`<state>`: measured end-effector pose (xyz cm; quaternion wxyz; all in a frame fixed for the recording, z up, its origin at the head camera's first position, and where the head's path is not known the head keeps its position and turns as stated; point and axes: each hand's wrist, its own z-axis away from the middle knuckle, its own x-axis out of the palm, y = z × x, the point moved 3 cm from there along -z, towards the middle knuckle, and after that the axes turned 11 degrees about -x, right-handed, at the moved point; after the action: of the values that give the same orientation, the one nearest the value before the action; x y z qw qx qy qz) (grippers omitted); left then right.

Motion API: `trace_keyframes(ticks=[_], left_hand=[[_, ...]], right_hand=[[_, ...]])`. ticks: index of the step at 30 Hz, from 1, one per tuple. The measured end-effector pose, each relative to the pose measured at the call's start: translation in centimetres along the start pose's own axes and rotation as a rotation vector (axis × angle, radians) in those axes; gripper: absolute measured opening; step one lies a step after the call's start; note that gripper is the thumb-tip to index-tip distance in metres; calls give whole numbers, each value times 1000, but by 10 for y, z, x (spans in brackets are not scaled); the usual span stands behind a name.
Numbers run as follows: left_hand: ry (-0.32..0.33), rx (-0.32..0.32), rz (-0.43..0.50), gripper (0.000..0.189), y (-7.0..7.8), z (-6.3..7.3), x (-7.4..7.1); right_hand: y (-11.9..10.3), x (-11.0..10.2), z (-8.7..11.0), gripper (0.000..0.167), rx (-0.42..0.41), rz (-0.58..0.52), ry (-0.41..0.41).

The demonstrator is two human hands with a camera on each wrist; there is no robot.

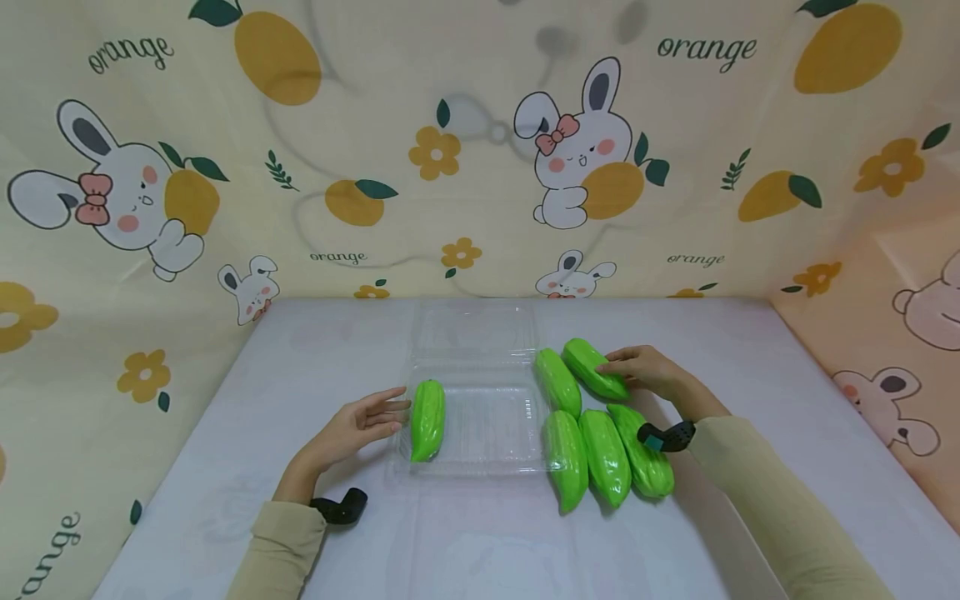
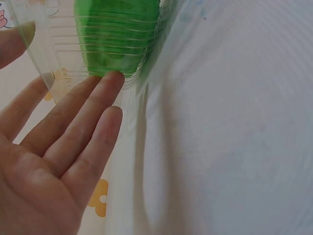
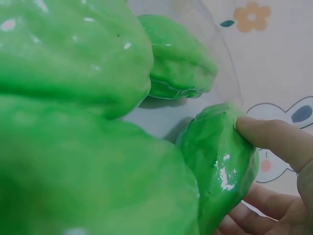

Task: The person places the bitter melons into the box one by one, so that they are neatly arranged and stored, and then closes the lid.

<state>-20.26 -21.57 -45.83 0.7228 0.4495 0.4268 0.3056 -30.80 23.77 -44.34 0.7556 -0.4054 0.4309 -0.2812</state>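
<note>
Nearest the viewer, three glossy green pods (image 1: pixel 606 458) lie side by side at the right of a white table (image 1: pixel 480 550). At left, the left hand (image 1: pixel 352 429) has straight, slightly parted fingers beside a clear tray (image 1: pixel 491 425); whether they touch is unclear. One pod inside the tray (image 1: pixel 428 421) lies lengthwise along its left side. Farther off, the right hand (image 1: pixel 654 372) pinches the farthest pod (image 1: pixel 585 360) between thumb and fingers. That pod slants from far left to near right; the tray's open middle is leftward and nearer, with a neighbouring pod (image 1: pixel 557 382) between. The left hand is across the tray.
</note>
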Motion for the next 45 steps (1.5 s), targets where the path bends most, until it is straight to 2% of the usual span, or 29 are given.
trace_keyframes(ticks=[9, 27, 35, 45], left_hand=[[-4, 6, 3, 63, -1, -1, 1], [5, -5, -12, 64, -2, 0, 0], [9, -26, -13, 64, -3, 1, 0], [4, -8, -10, 64, -1, 1, 0]], right_hand=[[-2, -2, 5, 74, 15, -23, 34], [-19, -1, 19, 73, -47, -57, 68], [-27, 5, 27, 69, -69, -161, 64], [-38, 21, 36, 67, -49, -233, 51]])
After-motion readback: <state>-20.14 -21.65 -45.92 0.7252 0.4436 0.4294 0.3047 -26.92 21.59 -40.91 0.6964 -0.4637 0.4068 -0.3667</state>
